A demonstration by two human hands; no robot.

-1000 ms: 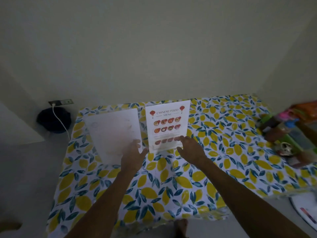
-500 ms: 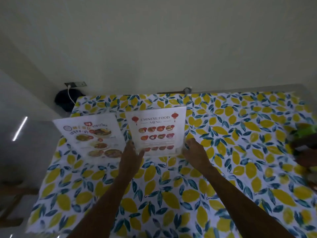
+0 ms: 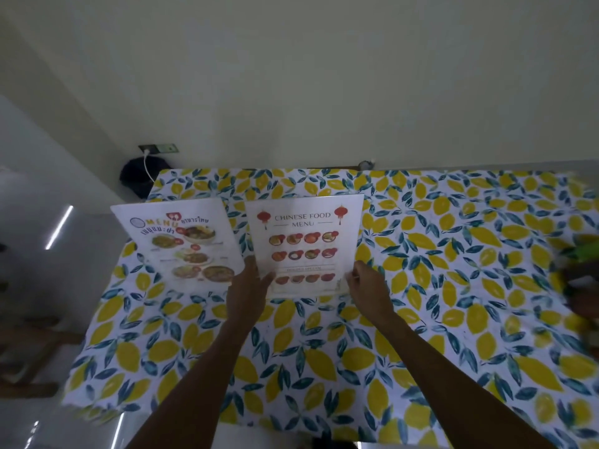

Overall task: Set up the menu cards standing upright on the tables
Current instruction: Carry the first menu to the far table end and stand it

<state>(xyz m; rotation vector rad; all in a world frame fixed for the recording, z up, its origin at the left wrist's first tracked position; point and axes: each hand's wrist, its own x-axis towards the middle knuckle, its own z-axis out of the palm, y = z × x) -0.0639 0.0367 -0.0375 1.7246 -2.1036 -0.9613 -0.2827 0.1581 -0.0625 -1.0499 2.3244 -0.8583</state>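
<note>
A white "Chinese Food Menu" card [image 3: 304, 241] stands upright on the lemon-print tablecloth [image 3: 421, 286], facing me. My left hand [image 3: 248, 293] grips its lower left edge and my right hand [image 3: 368, 285] pinches its lower right edge. Just to its left a second menu card [image 3: 181, 244] with Thai lettering and dish photos stands tilted, apart from both hands.
The table meets the wall at the back. A wall socket [image 3: 158, 148] with a white cable and a dark object [image 3: 139, 178] sit past the table's far left corner. Blurred green and dark items [image 3: 580, 277] lie at the right edge. Wooden furniture [image 3: 29, 358] stands at the left.
The view has swung down and closer to the table. The left card now shows its printed face, which was blank a second ago. Both hands stay at the Chinese menu's lower edges.
</note>
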